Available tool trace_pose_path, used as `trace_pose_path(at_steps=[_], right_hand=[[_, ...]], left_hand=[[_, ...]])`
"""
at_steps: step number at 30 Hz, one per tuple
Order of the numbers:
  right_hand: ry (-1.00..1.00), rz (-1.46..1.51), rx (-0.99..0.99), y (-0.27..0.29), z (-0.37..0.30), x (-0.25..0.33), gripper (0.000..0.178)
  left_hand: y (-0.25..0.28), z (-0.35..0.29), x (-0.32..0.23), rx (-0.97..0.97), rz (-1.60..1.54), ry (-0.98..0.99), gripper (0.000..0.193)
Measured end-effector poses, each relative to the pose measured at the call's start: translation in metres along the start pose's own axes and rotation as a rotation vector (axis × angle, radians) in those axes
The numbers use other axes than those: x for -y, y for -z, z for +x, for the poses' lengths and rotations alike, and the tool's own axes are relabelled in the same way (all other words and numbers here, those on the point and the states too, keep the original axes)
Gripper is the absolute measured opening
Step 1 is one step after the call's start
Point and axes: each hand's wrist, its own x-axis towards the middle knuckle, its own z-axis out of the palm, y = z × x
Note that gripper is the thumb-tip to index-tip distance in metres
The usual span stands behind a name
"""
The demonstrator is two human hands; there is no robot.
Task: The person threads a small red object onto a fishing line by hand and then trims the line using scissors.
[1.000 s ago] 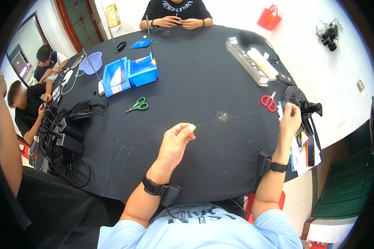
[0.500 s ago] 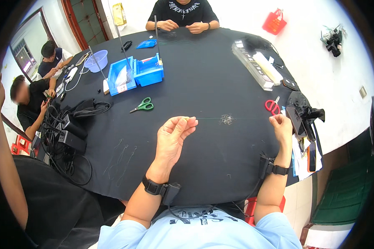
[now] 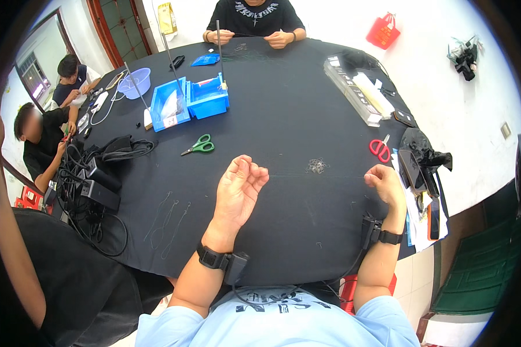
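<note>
A thin, pale line (image 3: pixel 307 176) runs nearly level between my two hands, above the black tablecloth. My left hand (image 3: pixel 237 188) is closed, fingertips pinched on the line's left end. My right hand (image 3: pixel 386 184) pinches its other end with curled fingers. Just beyond the line lies a small heap of fine, silvery, wiry bits (image 3: pixel 316 166), too small to name surely. Left of my left hand, several loose thin strands (image 3: pixel 169 217) lie on the cloth. Green-handled scissors (image 3: pixel 201 144) rest farther off on the left, and red-handled scissors (image 3: pixel 380 149) lie beyond my right hand.
Two blue bins (image 3: pixel 207 101) with upright rods and a purple basin (image 3: pixel 134 84) stand far left. Black cables and adapters (image 3: pixel 101 194) crowd the left edge. A long clear box (image 3: pixel 353 92) and phones (image 3: pixel 410 168) line the right. Other people sit across and at left.
My left hand has turned and shifted slightly left; my right hand has moved slightly left and curled more. The line now sits lower, nearer me. The person across has moved both hands.
</note>
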Motion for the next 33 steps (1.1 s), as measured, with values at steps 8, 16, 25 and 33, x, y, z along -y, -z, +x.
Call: trace_pose_path(at_steps=[8,16,25,33], right_hand=[[0.648,-0.054,0.229,-0.016,-0.028,0.069,0.01],[0.888,0.099,0.093,-0.069,-0.046,0.113,0.011],[0.948,0.099,0.051,-0.083,-0.047,0.114,0.012],[1.008,0.071,-0.01,-0.085,-0.055,0.125,0.016]], left_hand=[[-0.004,-0.006,0.008,0.127,0.011,0.395,0.019],[-0.012,-0.012,0.023,0.172,-0.021,0.508,0.024],[-0.008,-0.016,0.03,0.169,-0.022,0.561,0.021],[-0.013,-0.017,0.037,0.123,-0.091,0.569,0.019]])
